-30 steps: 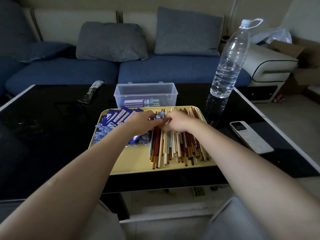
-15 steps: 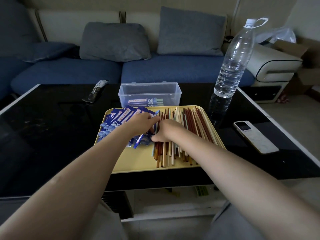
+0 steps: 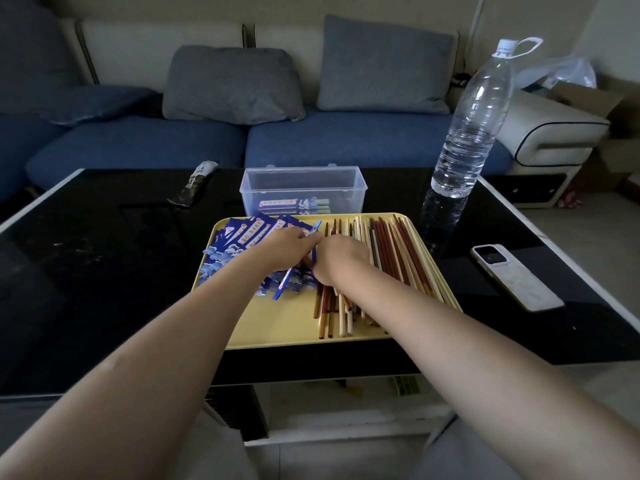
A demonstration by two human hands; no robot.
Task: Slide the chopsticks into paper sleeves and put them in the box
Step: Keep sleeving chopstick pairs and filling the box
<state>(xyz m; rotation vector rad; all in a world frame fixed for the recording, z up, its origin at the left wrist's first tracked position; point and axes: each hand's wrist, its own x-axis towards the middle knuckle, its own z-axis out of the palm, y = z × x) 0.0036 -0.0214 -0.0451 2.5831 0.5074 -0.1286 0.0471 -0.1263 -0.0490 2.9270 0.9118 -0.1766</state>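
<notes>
Pinching one blue paper sleeve (image 3: 297,260) in my left hand (image 3: 289,247) now; right hand (image 3: 341,258) slid off the wooden chopsticks pile (image 3: 374,265), grip hidden, on the yellow tray (image 3: 287,323). Loading's next; clear plastic box (image 3: 303,188) waits behind.

Blue paper sleeves (image 3: 242,237) heaped tray-left; mixed brown, cream chopsticks (image 3: 391,251) right; clear box (image 3: 303,180) behind, few sleeved pairs inside.
</notes>
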